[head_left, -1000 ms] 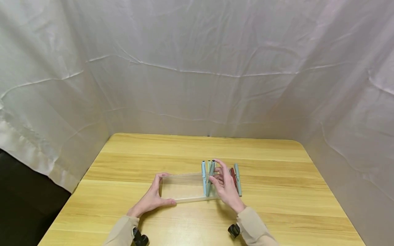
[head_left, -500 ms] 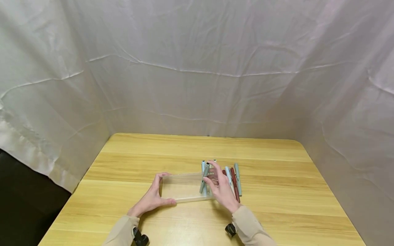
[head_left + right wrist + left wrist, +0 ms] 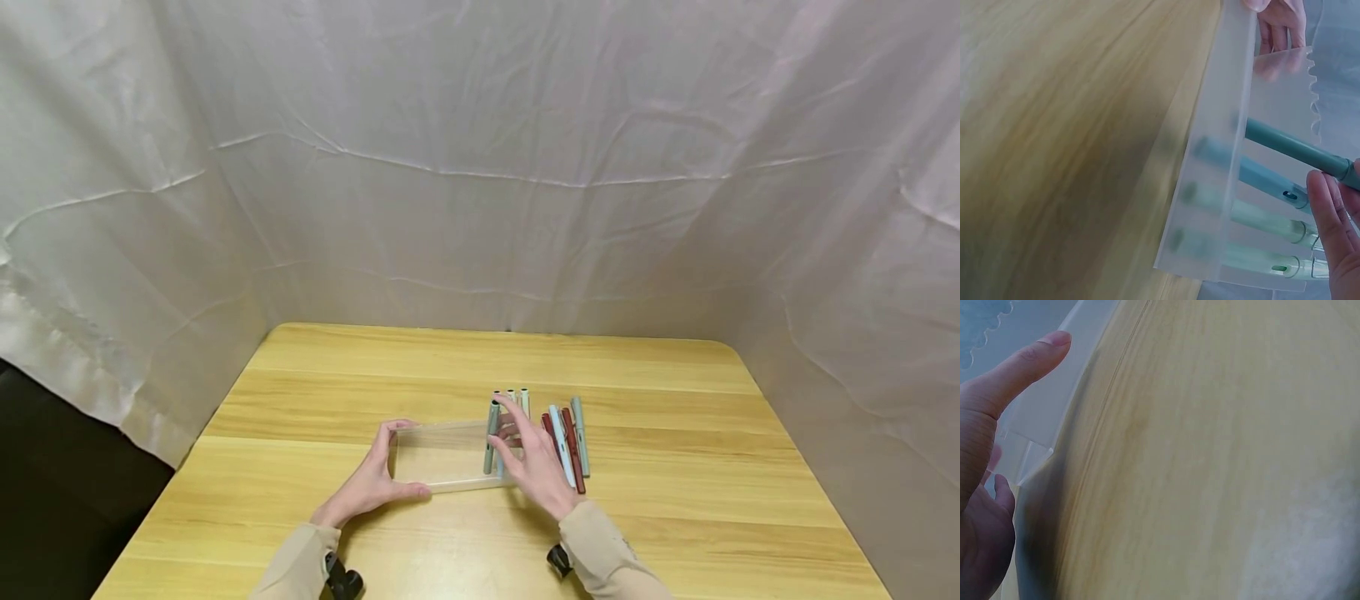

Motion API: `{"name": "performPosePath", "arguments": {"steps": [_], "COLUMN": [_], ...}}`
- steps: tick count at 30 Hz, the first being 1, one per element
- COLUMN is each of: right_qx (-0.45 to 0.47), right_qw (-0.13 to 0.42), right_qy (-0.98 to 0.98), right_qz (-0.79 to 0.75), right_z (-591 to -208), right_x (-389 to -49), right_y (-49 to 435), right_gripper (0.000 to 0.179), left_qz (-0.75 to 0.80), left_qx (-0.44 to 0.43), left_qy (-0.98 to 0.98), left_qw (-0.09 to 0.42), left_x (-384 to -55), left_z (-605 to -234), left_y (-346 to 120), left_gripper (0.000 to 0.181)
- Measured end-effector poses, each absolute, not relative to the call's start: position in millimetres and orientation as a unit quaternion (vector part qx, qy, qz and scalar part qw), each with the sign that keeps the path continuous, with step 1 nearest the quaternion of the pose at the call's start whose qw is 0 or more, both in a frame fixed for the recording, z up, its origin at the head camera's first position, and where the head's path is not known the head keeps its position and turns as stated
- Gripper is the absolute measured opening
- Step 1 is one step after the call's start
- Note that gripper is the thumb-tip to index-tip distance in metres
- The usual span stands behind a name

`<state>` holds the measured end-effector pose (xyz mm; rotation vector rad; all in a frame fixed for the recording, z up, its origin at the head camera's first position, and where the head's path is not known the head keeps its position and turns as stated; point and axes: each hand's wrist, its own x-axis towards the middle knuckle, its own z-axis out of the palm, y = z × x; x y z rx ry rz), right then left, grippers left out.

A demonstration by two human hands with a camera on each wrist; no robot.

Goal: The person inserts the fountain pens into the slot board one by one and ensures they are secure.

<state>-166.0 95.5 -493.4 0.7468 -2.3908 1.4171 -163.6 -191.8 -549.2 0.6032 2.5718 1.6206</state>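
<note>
My left hand [image 3: 371, 482] grips the left end of a clear plastic box [image 3: 461, 485], thumb on the front wall and fingers at the back. In the left wrist view the thumb [image 3: 1025, 365] lies along the box wall [image 3: 1044, 406]. Between right thumb and fingers, my right hand [image 3: 538, 471] pinches a grey-green pen [image 3: 490, 442], tilted, its lower end inside the box. Beside it in the right wrist view, a blue pen [image 3: 1266, 180] and two pale green pens [image 3: 1266, 220] lie side by side in the box. The right hand partly hides these pens from above.
Right of the box, several pens lie on the wooden table [image 3: 675, 467]: dark red pens [image 3: 573, 454], a pale blue pen [image 3: 559, 442] and a grey-green pen [image 3: 581, 437]. A scalloped edge [image 3: 1314, 100] runs along the box. A pale curtain [image 3: 480, 233] encloses the table.
The right hand has carried the grey-green pen leftward, past the blue pen, and lowered it a little. Loose pens at the right are now less hidden. The left hand and box stay put.
</note>
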Motion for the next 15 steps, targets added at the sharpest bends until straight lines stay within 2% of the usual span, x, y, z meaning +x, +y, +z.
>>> {"name": "performPosePath", "arguments": {"steps": [6,15], "right_qx": [0.281,0.312], "right_qw": [0.16,0.172], "right_qy": [-0.834,-0.834], "right_qz": [0.446,0.421], "right_z": [-494.9,-498.9], "right_x": [-166.9,-169.7], "right_y": [95.9,94.5], "right_gripper": [0.066,0.063], "left_qz": [0.522,0.522], "left_qx": [0.19,0.193], "left_qy": [0.831,0.831], "left_qw": [0.024,0.02], "left_x": [-163.4,-163.7], "left_z": [-547.6,-549.8], "left_y": [-191.4,-190.7], "left_gripper": [0.1,0.1]}}
